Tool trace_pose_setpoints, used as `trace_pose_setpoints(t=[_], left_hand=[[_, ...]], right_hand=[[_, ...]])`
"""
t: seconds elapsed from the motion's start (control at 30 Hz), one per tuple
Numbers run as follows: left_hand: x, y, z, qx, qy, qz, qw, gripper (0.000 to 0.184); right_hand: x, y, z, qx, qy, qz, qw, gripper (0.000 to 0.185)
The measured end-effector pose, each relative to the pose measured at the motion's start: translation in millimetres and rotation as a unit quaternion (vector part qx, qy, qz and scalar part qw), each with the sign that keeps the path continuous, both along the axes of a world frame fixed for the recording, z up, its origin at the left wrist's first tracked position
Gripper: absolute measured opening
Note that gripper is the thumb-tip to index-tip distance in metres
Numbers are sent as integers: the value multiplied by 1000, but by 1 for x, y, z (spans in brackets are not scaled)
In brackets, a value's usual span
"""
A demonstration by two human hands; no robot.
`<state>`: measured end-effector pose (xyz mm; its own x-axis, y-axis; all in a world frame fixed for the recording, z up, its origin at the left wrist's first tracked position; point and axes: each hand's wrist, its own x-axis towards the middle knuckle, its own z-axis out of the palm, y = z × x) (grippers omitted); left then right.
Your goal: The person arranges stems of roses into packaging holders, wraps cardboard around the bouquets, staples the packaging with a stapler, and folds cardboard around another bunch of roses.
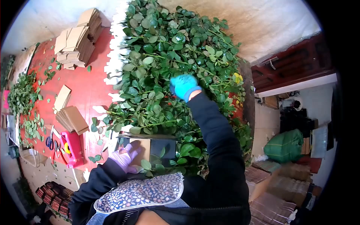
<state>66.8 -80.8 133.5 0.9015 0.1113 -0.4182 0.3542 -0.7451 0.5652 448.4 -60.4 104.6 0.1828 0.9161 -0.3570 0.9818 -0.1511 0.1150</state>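
Note:
My left hand (125, 155), in a pale purple glove, lies with fingers stretched over a brown cardboard piece (144, 152). The cardboard rests on a black flat surface (167, 149) in front of my body. A few leaves on stems lie across its near edge. My right hand (184, 87), gloved in bright blue, is over a large pile of leafy green stems (161, 67). Its fingers are curled down among the leaves, slightly blurred, and whatever they grip is hidden. White wrapped ends (117, 60) of the stems line up along the pile's left side.
On the red table (88, 107) stand stacked cardboard pieces (75, 47) and a smaller cardboard stack (72, 119). A pink tape dispenser (74, 152) and scissors (50, 141) lie at the near left. A green sack (284, 146) and boxes (258, 180) occupy the floor at right.

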Motion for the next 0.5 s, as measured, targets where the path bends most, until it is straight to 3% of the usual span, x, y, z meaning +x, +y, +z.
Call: trace_pose_setpoints(t=[0.07, 0.1, 0.17, 0.2, 0.23, 0.33, 0.43, 0.47, 0.5], left_hand=[[4, 1, 6, -16, 27, 0, 1000, 89], [4, 1, 4, -9, 26, 2, 1000, 89], [1, 0, -4, -18, 0, 7, 1000, 87], [-1, 1, -10, -21, -2, 4, 1000, 85], [-8, -2, -21, -10, -19, -1, 1000, 91], [-6, -2, -23, 7, -37, -5, 999, 88], [-5, -2, -23, -11, 2, 5, 1000, 88], [-7, -2, -23, -13, -65, 8, 998, 89], [-6, -2, -23, -16, -44, 12, 999, 90]], right_hand=[[10, 17, 12, 191, 6, -26, 981, 21], [17, 25, 10, 314, -14, 13, 949, 20], [37, 47, -7, 354, -30, 24, 935, 22], [44, 52, -15, 323, -59, 28, 944, 27], [47, 61, -19, 182, -15, -48, 982, 33], [55, 56, -38, 177, 15, -51, 983, 38], [44, 34, -13, 186, 63, -51, 979, 33], [40, 24, -6, 188, 68, -35, 979, 31], [42, 17, -10, 188, 90, -18, 978, 27]])
